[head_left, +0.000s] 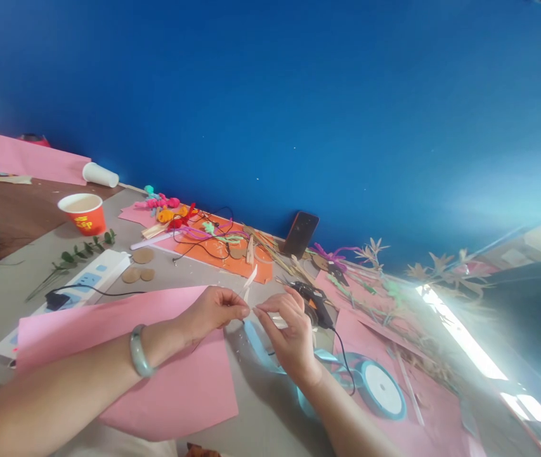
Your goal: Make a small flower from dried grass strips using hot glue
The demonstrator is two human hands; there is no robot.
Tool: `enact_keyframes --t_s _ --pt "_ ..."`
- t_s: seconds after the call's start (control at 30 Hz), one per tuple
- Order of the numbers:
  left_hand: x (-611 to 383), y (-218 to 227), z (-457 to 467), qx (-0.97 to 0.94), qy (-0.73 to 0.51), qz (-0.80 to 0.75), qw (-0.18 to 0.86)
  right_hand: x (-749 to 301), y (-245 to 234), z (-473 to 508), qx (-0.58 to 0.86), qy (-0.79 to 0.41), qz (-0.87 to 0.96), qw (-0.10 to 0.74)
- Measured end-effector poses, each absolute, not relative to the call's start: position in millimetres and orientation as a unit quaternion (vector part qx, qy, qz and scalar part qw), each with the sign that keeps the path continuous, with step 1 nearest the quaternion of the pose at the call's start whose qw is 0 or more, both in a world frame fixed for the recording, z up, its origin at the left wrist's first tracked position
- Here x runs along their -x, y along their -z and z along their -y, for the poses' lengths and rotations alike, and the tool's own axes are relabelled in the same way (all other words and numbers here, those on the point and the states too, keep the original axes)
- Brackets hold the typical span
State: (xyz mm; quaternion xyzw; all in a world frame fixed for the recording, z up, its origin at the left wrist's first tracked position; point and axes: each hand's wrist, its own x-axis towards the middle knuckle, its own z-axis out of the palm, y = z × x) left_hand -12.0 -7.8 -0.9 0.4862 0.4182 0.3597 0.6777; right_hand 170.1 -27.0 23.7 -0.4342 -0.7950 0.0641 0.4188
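Observation:
In the head view, my left hand [220, 312], with a bangle on its wrist, pinches thumb and forefinger together. Facing it almost fingertip to fingertip, my right hand [292, 330] pinches too, its other fingers curled. Between them is a light blue ribbon [258, 348], which drops below the fingertips and loops under my right wrist. A pale, narrow strip [250, 278] sticks up above the fingers; whether it is the ribbon's end I cannot tell. The ribbon spool [383, 390] lies to the right of my right forearm. My fingers hide the exact grip.
Pink paper [175, 400] lies under my left arm, near a power strip [87, 279]. A paper cup [82, 214] stands at left. Craft pieces cover orange paper [255, 270]; a phone [301, 233] leans on the blue wall. A black corded tool [315, 301] sits behind my right hand.

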Motion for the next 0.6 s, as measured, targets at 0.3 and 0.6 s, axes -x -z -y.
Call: enact_keyframes --t_s 0.3,0.6 --pt "18.3 -2.5 5.3 -0.435 -0.371 -0.356 0.739 -176.4 -25.9 21.2 0.431 -0.104 0.794 0.417" --pt "18.9 -6.9 5.8 -0.433 -0.396 -0.35 0.73 -170.6 -26.7 27.5 0.382 0.028 0.839 0.386"
